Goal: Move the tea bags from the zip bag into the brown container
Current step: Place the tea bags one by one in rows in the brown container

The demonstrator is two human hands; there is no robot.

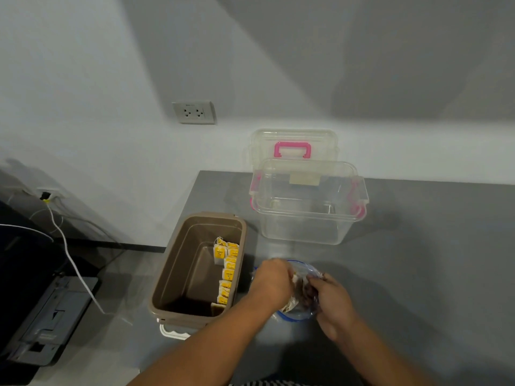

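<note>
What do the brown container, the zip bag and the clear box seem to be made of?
Brown container: probably moulded plastic, opaque and matte, with smooth rounded walls. Zip bag: thin clear plastic film, crinkled, with a blue seal strip. Clear box: rigid transparent plastic, glossy; the table shows through.

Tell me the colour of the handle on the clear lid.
The handle is pink, seen in the head view.
</note>
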